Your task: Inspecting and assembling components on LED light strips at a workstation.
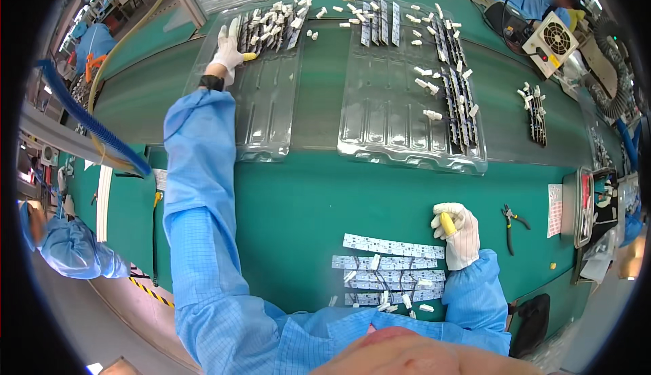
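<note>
My left hand (229,51), in a white glove with a yellow thumb tip, reaches far over the left clear plastic tray (261,121). Its fingers are spread beside a row of narrow circuit board strips (277,29) with white connectors, standing on edge. Close to my body, my right hand (460,234) is gloved too, its fingers curled in; whatever may be inside is hidden. That hand rests by the right end of a flat white circuit board strip (393,246). Below it lie several more board strips (390,280) with dark wires and white connectors.
The right clear tray (393,127) carries more upright strips (458,97). Another bundle (536,117) stands right of it. Pliers (512,229), a printed sheet (555,209) and a metal bin (582,209) lie at right. A blue coiled hose (95,117) hangs at left. Co-workers sit nearby.
</note>
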`<state>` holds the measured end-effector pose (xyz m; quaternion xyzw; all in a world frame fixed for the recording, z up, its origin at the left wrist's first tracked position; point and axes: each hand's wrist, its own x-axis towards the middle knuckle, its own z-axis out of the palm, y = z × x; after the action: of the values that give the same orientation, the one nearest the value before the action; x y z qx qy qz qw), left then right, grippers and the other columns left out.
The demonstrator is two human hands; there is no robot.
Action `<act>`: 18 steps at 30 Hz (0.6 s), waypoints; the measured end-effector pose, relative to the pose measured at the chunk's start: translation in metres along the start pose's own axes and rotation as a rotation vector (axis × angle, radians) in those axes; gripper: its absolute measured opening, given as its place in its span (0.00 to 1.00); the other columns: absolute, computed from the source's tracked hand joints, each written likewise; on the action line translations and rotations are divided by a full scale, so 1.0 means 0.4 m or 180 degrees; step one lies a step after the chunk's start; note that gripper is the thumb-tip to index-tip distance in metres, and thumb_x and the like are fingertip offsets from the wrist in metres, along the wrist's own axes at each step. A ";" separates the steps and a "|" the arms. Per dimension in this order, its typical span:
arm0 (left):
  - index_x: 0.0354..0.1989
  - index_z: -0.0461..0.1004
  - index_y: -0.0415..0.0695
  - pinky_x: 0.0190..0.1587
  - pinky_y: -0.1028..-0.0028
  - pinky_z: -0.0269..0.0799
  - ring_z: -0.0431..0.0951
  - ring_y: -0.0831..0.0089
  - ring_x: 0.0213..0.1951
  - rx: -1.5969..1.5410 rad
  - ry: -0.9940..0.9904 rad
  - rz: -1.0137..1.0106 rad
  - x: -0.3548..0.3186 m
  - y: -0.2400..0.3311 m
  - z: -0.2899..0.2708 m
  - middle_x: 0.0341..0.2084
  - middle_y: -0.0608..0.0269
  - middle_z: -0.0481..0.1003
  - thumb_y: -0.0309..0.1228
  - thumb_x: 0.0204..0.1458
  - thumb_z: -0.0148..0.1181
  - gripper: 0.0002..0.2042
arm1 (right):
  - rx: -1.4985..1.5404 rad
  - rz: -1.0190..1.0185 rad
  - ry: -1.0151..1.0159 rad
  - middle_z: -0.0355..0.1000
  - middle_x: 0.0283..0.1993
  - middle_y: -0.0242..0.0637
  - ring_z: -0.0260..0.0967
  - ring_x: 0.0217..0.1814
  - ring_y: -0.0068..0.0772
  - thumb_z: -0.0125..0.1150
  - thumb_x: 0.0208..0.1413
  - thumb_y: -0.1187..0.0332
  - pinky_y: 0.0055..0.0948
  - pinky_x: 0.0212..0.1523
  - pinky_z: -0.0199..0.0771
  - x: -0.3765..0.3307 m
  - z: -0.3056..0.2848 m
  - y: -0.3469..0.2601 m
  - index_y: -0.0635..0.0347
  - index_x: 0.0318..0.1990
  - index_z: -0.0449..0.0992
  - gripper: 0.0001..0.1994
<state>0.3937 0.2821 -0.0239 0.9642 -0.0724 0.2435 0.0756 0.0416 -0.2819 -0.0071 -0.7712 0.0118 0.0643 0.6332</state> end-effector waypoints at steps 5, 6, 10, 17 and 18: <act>0.67 0.37 0.50 0.63 0.57 0.50 0.50 0.45 0.62 -0.0906 -0.0024 -0.0086 0.017 0.044 0.019 0.61 0.42 0.53 0.32 0.36 0.70 0.52 | -0.0132 0.0041 0.0064 0.72 0.27 0.35 0.65 0.22 0.17 0.53 0.56 0.72 0.15 0.24 0.66 0.005 -0.012 0.010 0.61 0.40 0.72 0.06; 0.67 0.40 0.52 0.62 0.54 0.50 0.52 0.48 0.62 -0.0946 0.0051 0.0032 0.022 0.042 0.009 0.61 0.44 0.54 0.35 0.37 0.69 0.50 | -0.0099 0.0010 0.0054 0.72 0.27 0.35 0.66 0.22 0.18 0.53 0.56 0.73 0.15 0.23 0.66 0.006 -0.015 0.013 0.61 0.41 0.72 0.07; 0.66 0.45 0.63 0.56 0.32 0.45 0.55 0.59 0.62 0.0762 -0.0791 -0.1145 0.018 0.027 -0.075 0.62 0.52 0.55 0.55 0.35 0.66 0.48 | -0.0111 -0.0018 0.0021 0.72 0.27 0.33 0.66 0.22 0.18 0.52 0.55 0.74 0.16 0.23 0.65 0.006 -0.010 0.006 0.59 0.40 0.73 0.06; 0.67 0.42 0.61 0.55 0.30 0.43 0.45 0.61 0.67 0.0141 -0.0057 -0.0911 -0.004 0.155 -0.024 0.66 0.61 0.43 0.51 0.31 0.71 0.53 | -0.0194 0.0082 0.0027 0.72 0.28 0.36 0.67 0.23 0.18 0.53 0.55 0.75 0.16 0.24 0.67 0.008 -0.022 0.006 0.62 0.41 0.71 0.07; 0.67 0.42 0.59 0.55 0.30 0.44 0.46 0.60 0.66 0.0228 0.0107 -0.0749 -0.002 0.168 -0.022 0.66 0.59 0.44 0.50 0.30 0.72 0.54 | -0.0178 0.0080 0.0058 0.72 0.28 0.36 0.67 0.23 0.18 0.53 0.56 0.74 0.16 0.23 0.67 0.006 -0.021 0.008 0.62 0.41 0.71 0.07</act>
<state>0.3772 0.2180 -0.0091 0.9639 0.0513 0.2515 0.0703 0.0444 -0.2905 -0.0088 -0.7889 0.0255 0.0655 0.6104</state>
